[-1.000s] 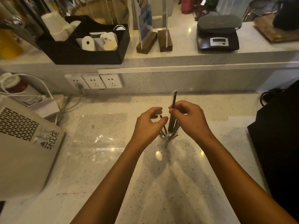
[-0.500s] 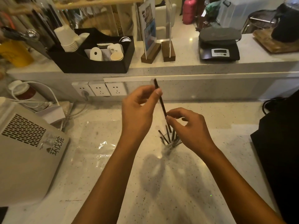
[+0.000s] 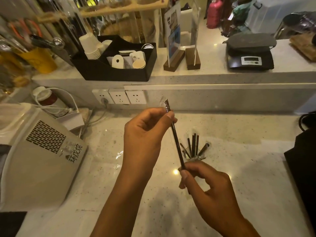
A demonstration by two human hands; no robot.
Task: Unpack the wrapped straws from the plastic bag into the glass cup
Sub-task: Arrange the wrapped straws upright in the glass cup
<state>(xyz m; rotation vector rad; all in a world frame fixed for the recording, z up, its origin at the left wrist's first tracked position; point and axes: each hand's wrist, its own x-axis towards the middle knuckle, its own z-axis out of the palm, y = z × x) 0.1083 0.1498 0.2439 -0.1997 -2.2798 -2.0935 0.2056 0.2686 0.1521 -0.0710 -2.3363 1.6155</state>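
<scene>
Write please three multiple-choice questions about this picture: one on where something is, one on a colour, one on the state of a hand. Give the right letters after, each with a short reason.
1. Where does the glass cup with the straws stand?
A. on the upper shelf beside the scale
B. on the lower counter, beyond the right hand
C. on top of the white machine

2. What colour is the held straw inside its clear wrapper?
A. dark, nearly black
B. bright red
C. white

3. How is the left hand now?
A. flat on the counter
B. hanging idle
C. pinching the upper end of the held straw

Answers:
1 B: the cup stands on the speckled counter just past the right hand.
2 A: the straw is dark under the shiny wrap.
3 C: thumb and finger close on its top, while the right hand grips the lower end.
</scene>
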